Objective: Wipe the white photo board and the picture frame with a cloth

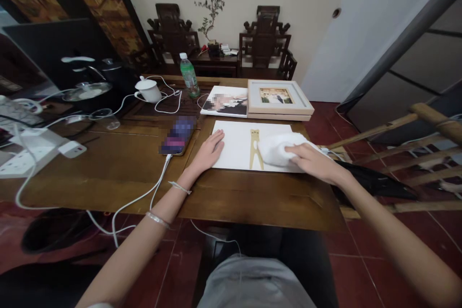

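Note:
A white rectangular panel (pixel 233 147) lies flat near the table's front edge, with a tan cat-like long-legged figure (pixel 254 147) at its middle. Fingers stretched out, my left hand (pixel 212 149) rests on the panel's left edge and holds nothing. On the right part of the panel, my right hand (pixel 310 160) is closed on a bunched white cloth (pixel 276 147), slightly blurred. The cloth covers much of that side and hides the surface under it.
Behind the panel lie a photo board (pixel 227 101) and a framed picture (pixel 277 98). A phone (pixel 179 135) with a charging cable is to the left. Farther back stand a green bottle (pixel 189 76) and a white lidded cup (pixel 148 90). A power strip (pixel 32 149) sits far left.

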Demonstrator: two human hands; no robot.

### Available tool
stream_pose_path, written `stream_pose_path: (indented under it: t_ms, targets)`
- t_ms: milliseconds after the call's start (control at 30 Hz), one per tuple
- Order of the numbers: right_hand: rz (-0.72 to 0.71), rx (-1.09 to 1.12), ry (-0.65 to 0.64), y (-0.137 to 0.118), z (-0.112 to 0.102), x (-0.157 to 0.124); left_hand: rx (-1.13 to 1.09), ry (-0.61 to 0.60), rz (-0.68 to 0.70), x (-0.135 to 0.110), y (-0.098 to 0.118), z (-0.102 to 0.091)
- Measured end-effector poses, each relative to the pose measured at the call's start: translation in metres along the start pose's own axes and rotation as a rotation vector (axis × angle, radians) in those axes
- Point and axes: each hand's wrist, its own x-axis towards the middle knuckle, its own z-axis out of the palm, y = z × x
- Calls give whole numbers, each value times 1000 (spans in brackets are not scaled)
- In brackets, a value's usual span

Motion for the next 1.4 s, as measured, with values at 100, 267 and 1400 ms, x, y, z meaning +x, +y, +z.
stream_pose_path:
  t_ms: [100, 267, 1400]
  targets:
    - [16, 32, 113, 12, 6, 42, 8, -9, 0, 0, -1, 0]
    - [16, -2, 100, -6, 28, 98, 17, -16, 1, 0, -1, -1]
    - [-159, -405, 108, -46, 62, 107, 139, -148, -8, 0, -7, 0]
